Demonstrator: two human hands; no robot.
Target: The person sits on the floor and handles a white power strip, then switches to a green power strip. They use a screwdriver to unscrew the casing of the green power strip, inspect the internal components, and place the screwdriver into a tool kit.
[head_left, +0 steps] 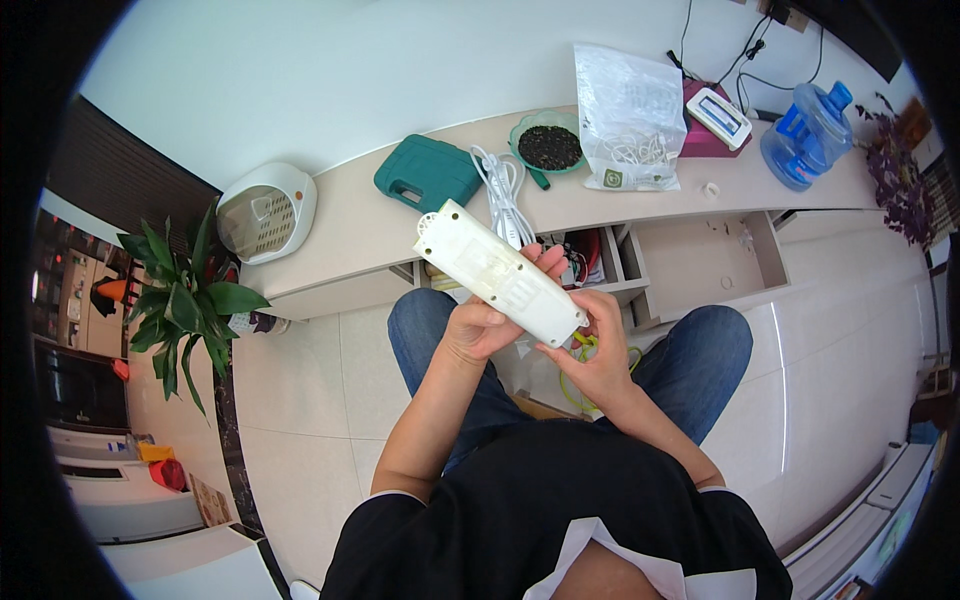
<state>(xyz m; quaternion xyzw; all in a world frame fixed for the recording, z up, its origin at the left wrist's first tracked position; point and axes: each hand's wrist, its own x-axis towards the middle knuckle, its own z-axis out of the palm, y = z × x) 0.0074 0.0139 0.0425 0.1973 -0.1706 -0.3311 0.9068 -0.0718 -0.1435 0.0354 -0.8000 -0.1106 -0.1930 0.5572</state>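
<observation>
In front of me I hold a long white power strip (497, 272), its back face up with screw holes near the corners. My left hand (480, 328) is closed around its underside, with fingertips showing past the far edge. The fingers of my right hand (603, 345) grip its near right end. A yellow-green cord (583, 352) hangs by my right fingers and loops down between my knees. Beyond the strip, a bundled white cord with a socket block (500, 190) lies at the cabinet's edge.
On the low cabinet stand a green tool case (428, 172), a bowl of dark seeds (550, 148), a plastic bag of white cable (630, 125) and a blue water jug (808, 135). An open drawer (705, 268) juts out at right. A potted plant (180, 300) stands left.
</observation>
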